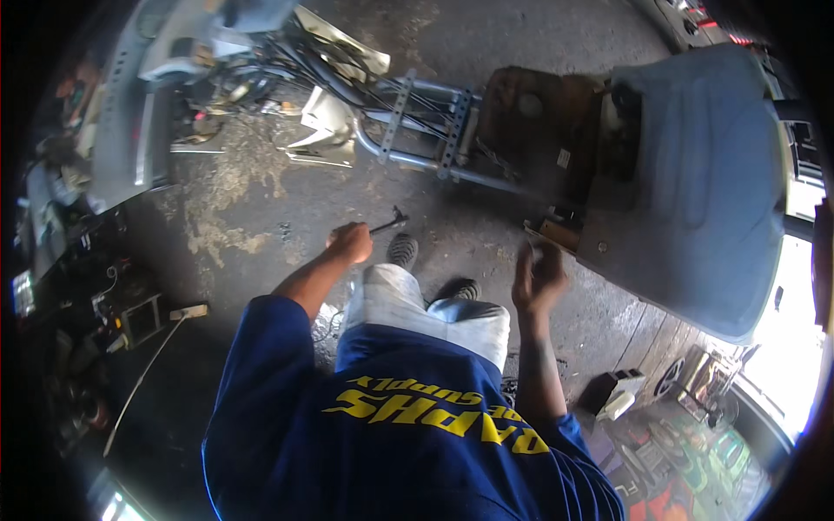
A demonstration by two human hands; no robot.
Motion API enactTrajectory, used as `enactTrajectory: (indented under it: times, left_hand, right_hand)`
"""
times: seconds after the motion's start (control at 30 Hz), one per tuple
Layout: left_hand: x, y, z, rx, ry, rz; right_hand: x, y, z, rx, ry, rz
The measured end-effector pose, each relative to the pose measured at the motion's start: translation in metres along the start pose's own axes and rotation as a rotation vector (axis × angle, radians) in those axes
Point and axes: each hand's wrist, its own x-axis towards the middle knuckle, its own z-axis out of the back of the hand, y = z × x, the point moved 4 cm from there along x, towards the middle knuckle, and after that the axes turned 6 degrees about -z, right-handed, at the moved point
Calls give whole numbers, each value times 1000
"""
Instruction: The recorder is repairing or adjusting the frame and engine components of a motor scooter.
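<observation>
My left hand (351, 243) grips a dark hammer (383, 224) by its handle, head out over the concrete floor (243, 200), above my shoe. My right hand (539, 278) is raised just below a metal bracket (556, 235) at the near corner of a large grey panel (691, 200). Its fingers are curled; whether they touch the bracket or hold something small is unclear. Beside the panel is a rusty dark plate (534, 122), joined to a silver tube frame (408, 117) with perforated crossbars.
Pale plastic body panels (326, 126) lie beyond the frame. A long grey panel (117, 139) stands at left, above dark equipment (135, 313) and a cable (143, 382). Assorted items (695, 438) crowd the lower right, near a bright opening (795, 286).
</observation>
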Motion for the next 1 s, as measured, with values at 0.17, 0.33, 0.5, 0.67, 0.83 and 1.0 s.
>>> enactTrajectory:
  times: [0.17, 0.33, 0.5, 0.67, 0.83, 1.0]
  left_hand:
    - [66, -12, 41, -77, -477, -350]
    - [102, -67, 44, -55, -532, -540]
    - [130, -111, 72, 133, -657, -686]
    - [146, -121, 87, 191, -712, -739]
    - [140, -152, 96, 264, -724, -806]
    - [146, -162, 91, 225, -648, -718]
  right_hand:
    - [53, -136, -163, 541, 135, -461]
    - [54, -157, -202, 562, 41, -305]
    - [80, -227, -261, 1100, 138, -598]
    - [79, -233, -273, 1354, 366, -444]
    - [95, -247, -284, 1505, 293, -266]
    - [108, -264, -274, 1292, 201, -295]
